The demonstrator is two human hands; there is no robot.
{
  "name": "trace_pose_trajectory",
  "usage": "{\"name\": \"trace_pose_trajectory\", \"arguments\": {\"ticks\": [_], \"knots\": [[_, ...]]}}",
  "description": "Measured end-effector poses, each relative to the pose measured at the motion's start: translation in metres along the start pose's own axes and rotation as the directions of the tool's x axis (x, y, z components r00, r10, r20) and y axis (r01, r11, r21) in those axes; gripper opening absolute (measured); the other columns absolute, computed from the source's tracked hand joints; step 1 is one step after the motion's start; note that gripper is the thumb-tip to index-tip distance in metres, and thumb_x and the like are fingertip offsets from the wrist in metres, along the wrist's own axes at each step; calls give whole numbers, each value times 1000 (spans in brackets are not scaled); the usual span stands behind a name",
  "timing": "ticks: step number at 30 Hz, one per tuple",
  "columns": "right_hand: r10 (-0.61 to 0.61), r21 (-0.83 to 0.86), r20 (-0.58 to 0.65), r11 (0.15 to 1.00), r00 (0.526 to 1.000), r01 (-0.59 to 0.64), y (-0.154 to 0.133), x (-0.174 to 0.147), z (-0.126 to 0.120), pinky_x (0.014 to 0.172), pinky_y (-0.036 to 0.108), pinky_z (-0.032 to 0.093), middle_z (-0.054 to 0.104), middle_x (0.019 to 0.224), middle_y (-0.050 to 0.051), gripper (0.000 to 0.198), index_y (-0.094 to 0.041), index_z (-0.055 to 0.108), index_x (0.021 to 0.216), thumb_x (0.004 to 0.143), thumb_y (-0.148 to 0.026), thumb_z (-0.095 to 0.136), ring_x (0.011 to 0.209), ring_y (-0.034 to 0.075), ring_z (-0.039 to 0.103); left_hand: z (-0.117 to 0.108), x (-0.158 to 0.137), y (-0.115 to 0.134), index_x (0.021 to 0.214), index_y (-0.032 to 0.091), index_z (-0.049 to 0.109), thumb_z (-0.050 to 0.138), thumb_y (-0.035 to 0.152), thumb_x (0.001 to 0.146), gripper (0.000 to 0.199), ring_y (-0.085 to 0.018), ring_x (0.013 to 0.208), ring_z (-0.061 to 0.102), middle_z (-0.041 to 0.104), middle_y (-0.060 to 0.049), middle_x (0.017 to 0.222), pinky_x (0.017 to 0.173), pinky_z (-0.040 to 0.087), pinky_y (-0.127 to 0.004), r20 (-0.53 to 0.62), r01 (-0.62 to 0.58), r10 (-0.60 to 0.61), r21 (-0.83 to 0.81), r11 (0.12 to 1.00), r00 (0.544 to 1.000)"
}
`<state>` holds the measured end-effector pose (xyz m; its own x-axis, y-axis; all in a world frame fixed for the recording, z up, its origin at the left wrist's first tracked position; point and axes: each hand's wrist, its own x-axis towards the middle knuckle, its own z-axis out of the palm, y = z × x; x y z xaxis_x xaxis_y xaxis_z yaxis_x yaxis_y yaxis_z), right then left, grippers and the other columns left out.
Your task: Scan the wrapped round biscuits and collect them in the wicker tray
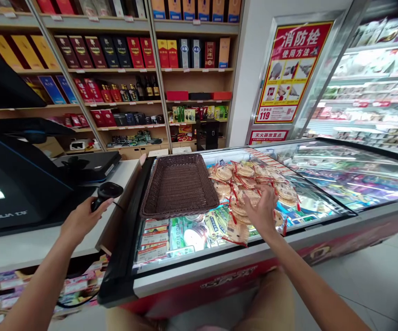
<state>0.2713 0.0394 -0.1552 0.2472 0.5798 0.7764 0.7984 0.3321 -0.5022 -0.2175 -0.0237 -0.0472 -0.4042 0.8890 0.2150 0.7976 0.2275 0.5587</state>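
Note:
My left hand (82,219) is wrapped around a black barcode scanner (110,190) above the white counter, its cable trailing below. Over a heap of clear bags of round, flat biscuits (242,209) with red edges is my right hand (264,209). Its thumb and index finger are spread apart at the bags, and I see nothing held between them. Whether the fingertips touch a bag is hard to tell. An empty brown woven basket (180,184) sits left of the heap, also on the glass freezer lid (318,204).
At the left stand a dark checkout terminal (16,184) and a black scale-like device (87,164) on the white counter (82,243). Price labels (154,239) lie at the freezer's near left corner. Behind are shelves of boxes and bottles (116,71) and a red fire-hydrant poster (292,73).

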Motion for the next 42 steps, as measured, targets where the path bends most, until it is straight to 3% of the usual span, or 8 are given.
{"name": "trace_pose_trajectory", "arguments": {"ticks": [2, 5, 10, 14, 19, 25, 33, 42], "knots": [[3, 14, 8, 1000, 1000, -3, -6, -5, 0, 102, 56, 33, 55, 121, 18, 39, -17, 47, 117, 90, -44, 53, 121, 32, 47, 6, -7, 4, 85, 22, 58, 48, 72, 80, 52, -25, 60, 63, 66, -5, 65, 49, 44, -31, 19, -6, 6, -18, 1000, 1000], [11, 53, 17, 999, 1000, -12, -20, -10, 1, 103, 57, 33, 55, 121, 17, 38, -18, 47, 118, 90, -43, 54, 122, 32, 47, 21, -30, 24, 99, 21, 58, 45, 71, 83, 54, -24, 72, 66, 70, -4, 78, 62, 50, -31, 153, -189, 195, -56, 980, 969], [-17, 91, 18, 996, 1000, 16, -39, -16, -1, 106, 56, 32, 56, 122, 15, 36, -20, 45, 118, 91, -42, 55, 123, 30, 48, 57, -67, 57, 123, 29, 56, 55, 60, 87, 47, -27, 104, 68, 73, -3, 115, 84, 49, -31, 514, -560, 490, -20, 828, 705], [-15, 105, 16, 994, 1000, 13, -42, -21, -7, 105, 57, 33, 56, 121, 15, 35, -21, 45, 118, 91, -42, 54, 122, 30, 49, 103, -81, 59, 129, 26, 54, 59, 45, 90, 44, -30, 110, 65, 68, -9, 122, 89, 49, -37, 492, -728, 609, 76, 681, 622], [32, 103, 34, 994, 999, -36, -39, -26, -12, 105, 56, 35, 54, 122, 14, 34, -21, 46, 117, 91, -42, 55, 123, 30, 47, 143, -86, 46, 128, 21, 56, 55, 28, 92, 37, -31, 98, 64, 66, -13, 111, 83, 49, -41, 401, -781, 671, 318, 537, 624], [25, 118, 54, 993, 998, -31, -38, -30, -13, 106, 55, 34, 53, 122, 14, 33, -21, 45, 118, 92, -40, 54, 124, 29, 46, 152, -86, 38, 129, 15, 57, 51, 42, 95, 44, -34, 97, 61, 65, -17, 110, 84, 48, -45, 387, -792, 693, 342, 506, 609], [32, 146, 92, 988, 995, -45, -45, -35, -11, 104, 56, 35, 52, 124, 15, 33, -21, 45, 119, 92, -39, 55, 123, 29, 46, 145, -91, 28, 135, 18, 54, 46, 58, 93, 60, -35, 106, 59, 62, -17, 115, 90, 47, -46, 255, -776, 735, 269, 570, 628], [-23, 204, 109, 979, 994, 0, -55, -42, -1, 103, 55, 39, 53, 122, 15, 34, -21, 47, 121, 92, -36, 55, 122, 29, 48, 129, -90, 24, 139, 20, 47, 53, 60, 89, 64, -33, 119, 54, 59, -16, 127, 100, 45, -47, 173, -706, 688, 76, 704, 705]]}}
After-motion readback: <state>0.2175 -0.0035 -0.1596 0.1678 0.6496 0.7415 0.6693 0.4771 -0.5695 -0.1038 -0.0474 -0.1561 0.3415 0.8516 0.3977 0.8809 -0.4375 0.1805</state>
